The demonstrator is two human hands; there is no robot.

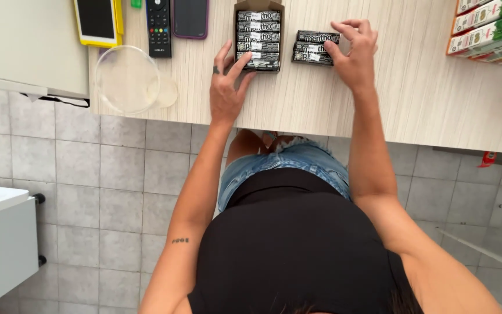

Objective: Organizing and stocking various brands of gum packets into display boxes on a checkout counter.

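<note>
Head view: brown display box [258, 7] on the counter [413, 93] is seen filled with black candy rolls [258, 36]; a loose stack of rolls [315, 46] remains just right of it. Left hand [226, 87] is spread, fingertips touching the box's near corner. Right hand [352, 55] is curled over the loose stack, apparently grasping it.

Pale wood-grain counter [413, 87] above grey tiled floor [106, 174].

Left hand [226, 87] lies flat on the pale wood tabletop [413, 87], fingertips touching the open brown box [258, 35] of black candy rolls. Right hand [352, 53] rests against 3 loose black rolls [315, 47] just beside the box.
</note>
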